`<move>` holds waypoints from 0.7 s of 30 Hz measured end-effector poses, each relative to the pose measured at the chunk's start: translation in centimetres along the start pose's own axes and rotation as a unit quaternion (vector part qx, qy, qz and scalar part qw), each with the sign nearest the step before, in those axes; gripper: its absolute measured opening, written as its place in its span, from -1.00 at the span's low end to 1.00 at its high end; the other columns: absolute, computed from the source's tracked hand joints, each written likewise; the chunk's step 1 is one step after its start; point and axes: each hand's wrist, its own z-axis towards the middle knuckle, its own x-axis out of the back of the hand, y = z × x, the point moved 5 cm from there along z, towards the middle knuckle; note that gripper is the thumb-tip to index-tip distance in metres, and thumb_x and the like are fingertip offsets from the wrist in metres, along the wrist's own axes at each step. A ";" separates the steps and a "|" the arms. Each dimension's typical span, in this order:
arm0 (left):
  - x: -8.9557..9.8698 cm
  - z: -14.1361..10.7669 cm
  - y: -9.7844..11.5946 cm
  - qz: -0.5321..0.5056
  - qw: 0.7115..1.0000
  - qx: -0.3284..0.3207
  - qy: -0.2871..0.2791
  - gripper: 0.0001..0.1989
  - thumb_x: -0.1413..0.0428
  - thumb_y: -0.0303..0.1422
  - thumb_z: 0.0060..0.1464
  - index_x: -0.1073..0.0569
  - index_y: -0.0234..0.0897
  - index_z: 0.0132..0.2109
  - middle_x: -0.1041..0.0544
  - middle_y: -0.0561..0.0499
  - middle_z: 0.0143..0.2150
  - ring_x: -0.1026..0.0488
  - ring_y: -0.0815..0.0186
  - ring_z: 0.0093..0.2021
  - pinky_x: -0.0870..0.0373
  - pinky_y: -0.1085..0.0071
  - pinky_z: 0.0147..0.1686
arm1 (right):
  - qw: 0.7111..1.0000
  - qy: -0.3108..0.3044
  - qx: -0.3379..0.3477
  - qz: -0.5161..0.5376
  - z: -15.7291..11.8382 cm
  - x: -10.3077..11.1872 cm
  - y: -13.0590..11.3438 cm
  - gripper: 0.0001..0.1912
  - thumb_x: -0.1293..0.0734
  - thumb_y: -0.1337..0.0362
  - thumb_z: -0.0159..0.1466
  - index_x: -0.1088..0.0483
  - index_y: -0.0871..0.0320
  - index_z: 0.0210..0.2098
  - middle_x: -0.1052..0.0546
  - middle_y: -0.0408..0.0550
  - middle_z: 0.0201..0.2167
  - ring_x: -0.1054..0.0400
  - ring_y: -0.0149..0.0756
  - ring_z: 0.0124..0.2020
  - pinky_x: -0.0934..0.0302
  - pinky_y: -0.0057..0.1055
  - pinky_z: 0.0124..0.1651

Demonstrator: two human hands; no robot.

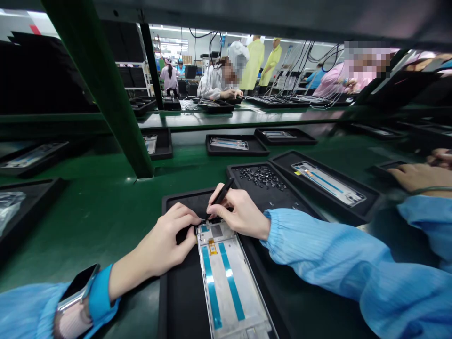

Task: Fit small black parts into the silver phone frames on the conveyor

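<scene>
A silver phone frame (226,278) with two blue strips and an orange flex piece lies in a black tray (180,301) in front of me. My right hand (240,209) is closed around black tweezers (222,192), their tip down at the frame's top edge. My left hand (180,235) bends its fingers at the frame's top left corner, thumb and fingertips near the tweezer tip. Whether it pinches a small part there is hidden. To the right of my tray, a second black tray (296,202) holds many small black parts (263,177).
A further tray with another phone frame (330,183) stands at the right, near a co-worker's hand (423,176). More trays (237,145) line the green bench (88,226) behind. A green post (106,89) slants down at the left, and a shelf edge (282,23) crosses overhead.
</scene>
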 end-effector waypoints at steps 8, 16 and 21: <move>-0.1 0.0 0.0 0.000 1.000 0.002 -0.001 -0.79 0.07 -0.55 0.06 -0.45 -0.37 -0.23 -0.46 -0.08 -0.25 -0.36 0.29 -0.19 -0.39 0.35 -0.20 | 0.999 0.006 0.038 -0.028 0.0 0.2 -0.5 -0.88 -0.29 0.32 0.18 -0.30 0.23 -0.45 -0.34 -0.16 -0.50 -0.37 -0.46 -0.54 -0.25 -0.56 -0.50; -0.1 0.0 -0.3 0.003 1.000 0.000 -0.009 -0.79 0.05 -0.53 0.07 -0.44 -0.34 -0.19 -0.45 -0.08 -0.22 -0.36 0.27 -0.17 -0.38 0.33 -0.17 | 0.984 -0.001 0.119 -0.134 0.0 -0.4 -0.6 -0.91 -0.26 0.33 0.20 -0.30 0.22 -0.42 -0.41 -0.08 -0.45 -0.34 -0.37 -0.44 -0.26 -0.45 -0.34; 0.2 0.2 0.1 0.019 1.000 -0.004 0.007 -0.79 0.06 -0.53 0.07 -0.45 -0.33 -0.24 -0.48 -0.07 -0.26 -0.39 0.28 -0.20 -0.40 0.36 -0.22 | 0.987 0.009 0.103 -0.126 0.1 -0.4 -1.1 -0.90 -0.25 0.32 0.20 -0.25 0.19 -0.42 -0.40 -0.11 -0.47 -0.34 -0.39 -0.46 -0.26 -0.46 -0.35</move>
